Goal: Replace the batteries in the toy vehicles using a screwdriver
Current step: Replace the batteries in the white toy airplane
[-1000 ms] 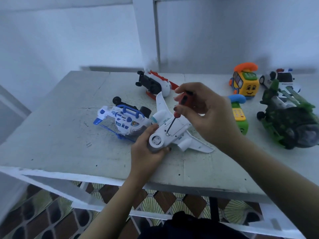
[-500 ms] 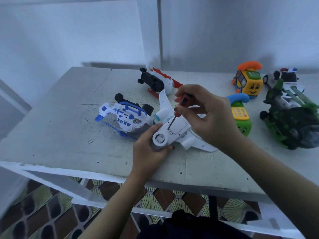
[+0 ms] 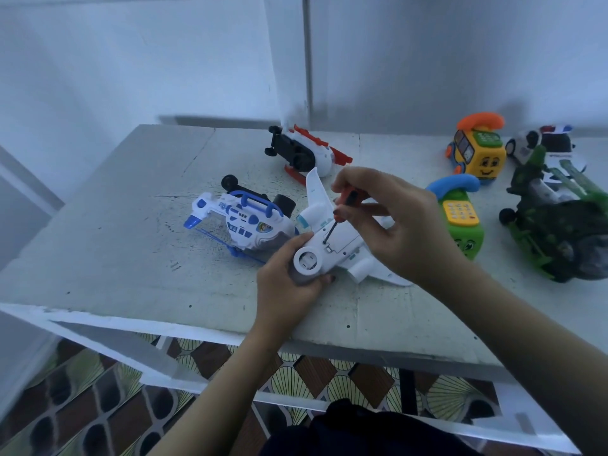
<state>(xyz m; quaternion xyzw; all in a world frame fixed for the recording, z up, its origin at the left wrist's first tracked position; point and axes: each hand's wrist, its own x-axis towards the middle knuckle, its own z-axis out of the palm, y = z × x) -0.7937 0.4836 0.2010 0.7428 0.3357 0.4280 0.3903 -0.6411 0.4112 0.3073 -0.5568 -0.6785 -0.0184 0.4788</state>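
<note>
I'm holding a screwdriver (image 3: 348,200) to the upturned toy plane (image 3: 342,248) on the table (image 3: 115,258).
My left hand (image 3: 289,281) is gripping its nose; my right hand (image 3: 401,225) is pinching the handle, tip touching its belly.

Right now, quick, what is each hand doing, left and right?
Left hand: closed, gripping the near end of the white toy plane.
Right hand: closed, pinching the red screwdriver, tip on the plane's underside.
</note>
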